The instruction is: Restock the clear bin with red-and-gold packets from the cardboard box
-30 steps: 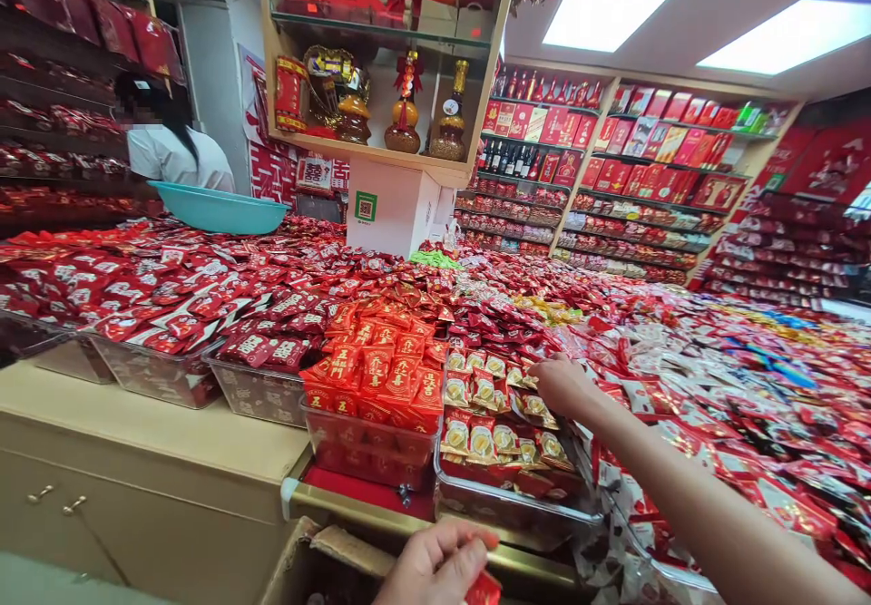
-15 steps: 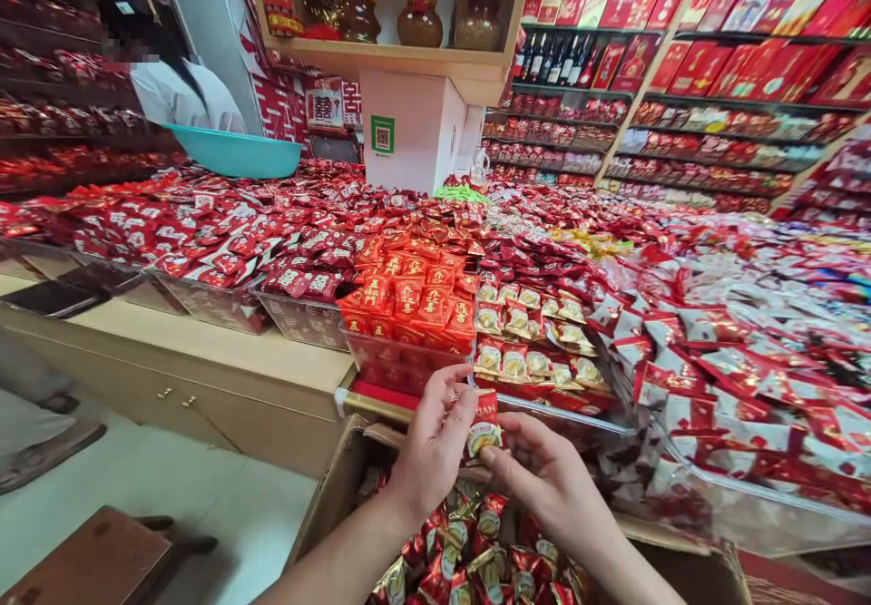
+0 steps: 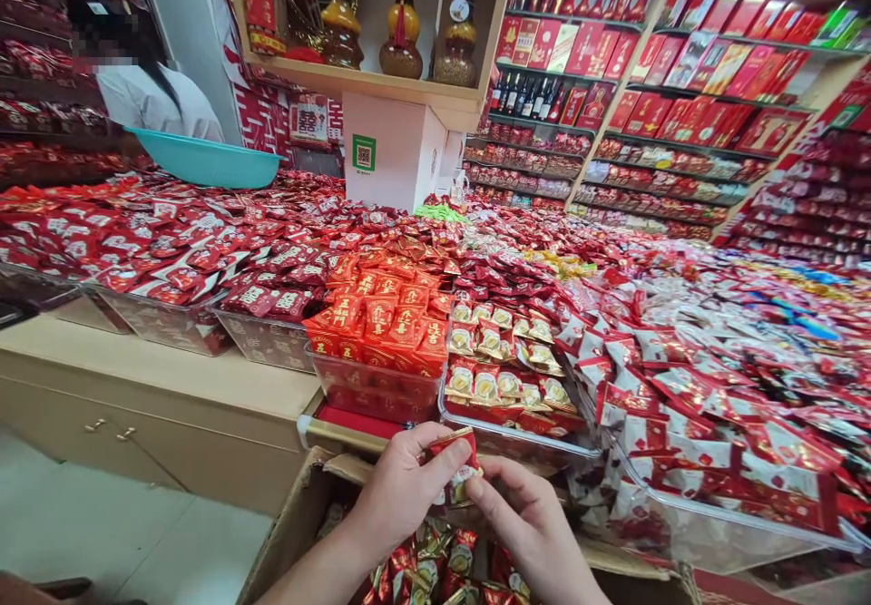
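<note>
Hands | both gripping | red packet between their fingertips, above cardboard box

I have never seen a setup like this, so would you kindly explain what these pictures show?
There is no robot here: these are a person's bare hands, and every picture comes from one camera on that person's head, looking forward and down. The left hand and right hand hold a small red packet between them, above an open cardboard box of similar wrapped packets. Beyond, clear bins stand heaped with mostly red packets. Further back are a teal basin and another person.
</note>
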`<state>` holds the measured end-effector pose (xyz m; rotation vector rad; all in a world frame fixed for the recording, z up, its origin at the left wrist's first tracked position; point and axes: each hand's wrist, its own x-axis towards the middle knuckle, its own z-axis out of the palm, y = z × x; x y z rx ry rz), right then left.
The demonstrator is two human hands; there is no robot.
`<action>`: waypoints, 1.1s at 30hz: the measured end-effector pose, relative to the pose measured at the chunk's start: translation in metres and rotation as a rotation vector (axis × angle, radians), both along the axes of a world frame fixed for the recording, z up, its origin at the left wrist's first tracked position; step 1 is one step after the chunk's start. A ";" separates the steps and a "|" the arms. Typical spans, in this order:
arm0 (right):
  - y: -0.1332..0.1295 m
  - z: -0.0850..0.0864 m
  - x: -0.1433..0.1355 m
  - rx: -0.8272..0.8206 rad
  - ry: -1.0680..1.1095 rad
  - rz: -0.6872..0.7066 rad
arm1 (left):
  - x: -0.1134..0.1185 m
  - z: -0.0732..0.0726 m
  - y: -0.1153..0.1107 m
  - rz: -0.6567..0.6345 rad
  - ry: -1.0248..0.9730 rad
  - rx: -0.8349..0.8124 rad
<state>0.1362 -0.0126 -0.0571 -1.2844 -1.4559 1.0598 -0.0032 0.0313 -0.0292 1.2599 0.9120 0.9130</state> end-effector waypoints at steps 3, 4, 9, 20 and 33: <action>0.001 0.015 0.000 0.047 -0.146 0.011 | -0.001 -0.001 0.002 0.036 -0.115 -0.106; 0.004 0.022 0.002 0.077 -0.206 -0.001 | -0.001 -0.001 0.003 0.051 -0.167 -0.145; 0.061 0.058 0.025 0.433 -0.735 -0.233 | -0.002 -0.002 0.005 0.097 -0.309 -0.262; 0.159 0.040 0.028 0.414 -1.196 -0.013 | -0.002 -0.006 0.004 0.049 -0.176 -0.209; 0.157 0.038 0.030 0.435 -1.182 -0.003 | 0.000 -0.007 0.004 0.047 -0.172 -0.221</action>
